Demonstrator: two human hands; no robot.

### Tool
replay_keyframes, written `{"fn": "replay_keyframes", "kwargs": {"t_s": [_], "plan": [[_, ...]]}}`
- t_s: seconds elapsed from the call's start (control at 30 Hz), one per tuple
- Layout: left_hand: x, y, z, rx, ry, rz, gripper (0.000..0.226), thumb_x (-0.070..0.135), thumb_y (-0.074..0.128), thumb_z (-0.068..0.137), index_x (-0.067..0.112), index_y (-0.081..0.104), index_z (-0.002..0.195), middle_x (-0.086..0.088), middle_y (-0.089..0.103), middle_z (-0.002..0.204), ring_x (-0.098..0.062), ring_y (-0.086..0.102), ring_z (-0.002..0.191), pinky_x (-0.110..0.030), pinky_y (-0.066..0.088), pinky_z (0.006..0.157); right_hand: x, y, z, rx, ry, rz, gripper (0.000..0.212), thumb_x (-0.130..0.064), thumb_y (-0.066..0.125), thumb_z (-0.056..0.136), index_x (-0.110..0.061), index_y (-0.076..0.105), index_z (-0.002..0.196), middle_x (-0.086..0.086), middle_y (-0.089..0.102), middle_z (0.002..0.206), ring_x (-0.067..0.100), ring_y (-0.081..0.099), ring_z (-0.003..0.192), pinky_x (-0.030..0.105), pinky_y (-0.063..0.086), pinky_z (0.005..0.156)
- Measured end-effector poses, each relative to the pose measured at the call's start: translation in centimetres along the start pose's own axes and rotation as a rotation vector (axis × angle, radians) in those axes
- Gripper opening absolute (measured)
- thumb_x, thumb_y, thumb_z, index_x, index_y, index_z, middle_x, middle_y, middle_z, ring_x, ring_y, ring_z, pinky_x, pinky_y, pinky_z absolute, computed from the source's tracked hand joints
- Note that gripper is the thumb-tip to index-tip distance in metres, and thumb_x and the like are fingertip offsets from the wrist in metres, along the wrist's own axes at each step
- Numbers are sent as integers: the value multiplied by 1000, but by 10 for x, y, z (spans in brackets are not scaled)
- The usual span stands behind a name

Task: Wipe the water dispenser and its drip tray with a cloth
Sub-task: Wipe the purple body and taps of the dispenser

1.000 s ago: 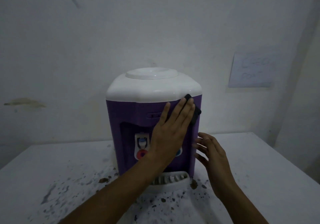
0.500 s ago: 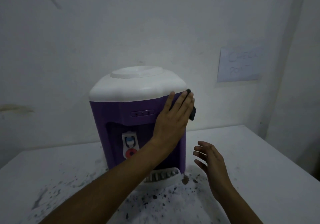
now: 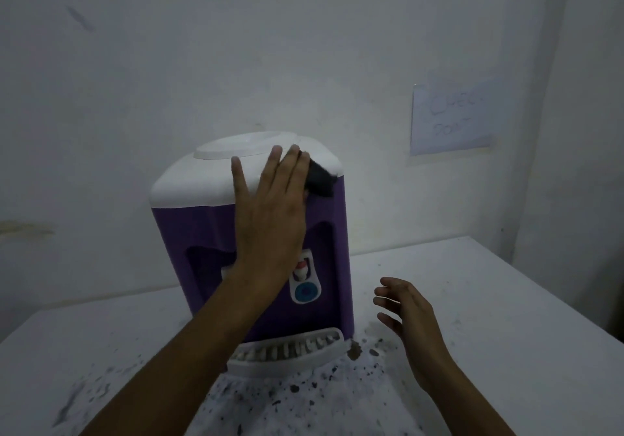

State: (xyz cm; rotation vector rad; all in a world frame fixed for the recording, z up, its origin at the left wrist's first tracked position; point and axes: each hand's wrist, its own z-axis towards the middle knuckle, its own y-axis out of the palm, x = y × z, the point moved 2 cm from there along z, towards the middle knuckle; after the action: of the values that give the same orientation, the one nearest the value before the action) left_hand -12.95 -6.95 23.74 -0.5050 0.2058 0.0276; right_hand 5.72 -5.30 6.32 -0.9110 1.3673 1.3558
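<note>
Table (image 3: 489, 317): white top, nearest me. I see dark specks and smears across its front, thickest just ahead of the dispenser.
Right hand (image 3: 410, 320): hovers over the table just right of the dispenser base, apart from it. Fingers spread and loosely bent, holds nothing.
Drip tray (image 3: 290, 351): white slotted tray, sits on the table against the dispenser's foot. A brown blob lies at its right corner.
Water dispenser (image 3: 189, 233): purple body, white top cap, stands upright on the table toward the back edge. From my view, front recess shows a white tap panel with a red-tipped spout and a blue round button (image 3: 305, 292).
Left hand (image 3: 270, 209): arm reaches up across the dispenser front. Palm flat on the upper body, fingers straight and spread, tips over the white cap.
Cloth (image 3: 320, 179): dark, pressed under the left fingers at the cap's right front edge. Only a wad sticks out past the little-finger side.
Wall (image 3: 304, 47): pale, scuffed, behind everything.
Paper sheet (image 3: 450, 118): taped on the wall right of the dispenser. Writing is too faint for me to read.
</note>
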Motion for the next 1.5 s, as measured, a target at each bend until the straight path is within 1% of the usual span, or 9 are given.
{"fn": "replay_keyframes", "kwargs": {"t_s": [0.13, 0.33, 0.47, 0.63, 0.83, 1.03, 1.17, 1.4, 1.5], "plan": [[21, 6, 36, -35, 1, -63, 41, 30, 38, 98, 16, 44, 137, -1, 49, 141, -20, 34, 138, -57, -4, 112, 6, -3, -3, -2, 4, -37, 27, -26, 41, 100, -14, 64, 108, 8, 67, 103, 21, 64, 97, 38, 55, 87], [44, 33, 26, -39, 321, 148, 53, 24, 53, 91, 16, 38, 142, -6, 34, 151, -24, 24, 143, -59, 1, 113, 13, 1, -7, -70, 12, -46, 29, -29, 38, 101, -18, 61, 114, 1, 67, 109, 13, 63, 103, 34, 53, 91], [52, 56, -29, -148, 488, 287, 67, 7, 22, 83, 15, 18, 150, -6, 11, 159, -24, 6, 146, -58, -9, 113, 23, 9, -5, -53, 119, 140, 34, -34, 39, 100, -14, 62, 115, 3, 69, 110, 14, 64, 105, 36, 50, 93], [49, 83, -90, -191, 501, 286, 79, -11, -10, 82, 15, 25, 148, -3, 19, 157, -21, 17, 145, -52, -4, 115, 44, 2, -4, -25, 175, 244, 40, -38, 37, 100, -11, 60, 117, 5, 69, 112, 17, 64, 106, 37, 48, 95], [54, 89, -112, -179, 482, 166, 64, 2, 21, 84, 14, 28, 147, -3, 23, 155, -21, 20, 143, -50, 4, 114, 52, -5, -9, 5, 140, 266, 39, -37, 35, 101, -11, 60, 117, 8, 69, 114, 20, 65, 107, 36, 50, 92], [72, 100, -137, -437, 537, 186, 69, 31, 56, 81, 15, 34, 144, -3, 27, 154, -22, 19, 144, -55, 2, 115, 55, -4, -10, 13, 111, 205, 41, -40, 37, 99, -13, 60, 119, 4, 68, 115, 16, 64, 107, 34, 49, 94], [80, 106, -154, -563, 573, 178, 66, 38, 49, 91, 12, 27, 147, -6, 18, 157, -25, 9, 146, -57, -14, 109, 62, -2, -11, 1, 52, 4, 37, -36, 35, 101, -20, 54, 128, -5, 58, 130, 11, 55, 118, 25, 46, 93], [81, 110, -172, -621, 605, 97, 57, 25, 35, 97, 9, 18, 148, -6, 4, 159, -24, -5, 146, -50, -24, 103, 65, 12, -7, -162, 105, -66, 47, -40, 25, 101, -21, 38, 142, -8, 41, 142, 7, 37, 128, 32, 28, 110], [77, 111, -177, -590, 599, 74, 55, 30, 50, 90, 14, 40, 142, -3, 27, 155, -21, 15, 145, -51, -12, 109, 68, 16, -4, -115, 97, -9, 46, -37, 26, 101, -17, 41, 140, -2, 45, 143, 12, 42, 130, 26, 32, 107]]}}
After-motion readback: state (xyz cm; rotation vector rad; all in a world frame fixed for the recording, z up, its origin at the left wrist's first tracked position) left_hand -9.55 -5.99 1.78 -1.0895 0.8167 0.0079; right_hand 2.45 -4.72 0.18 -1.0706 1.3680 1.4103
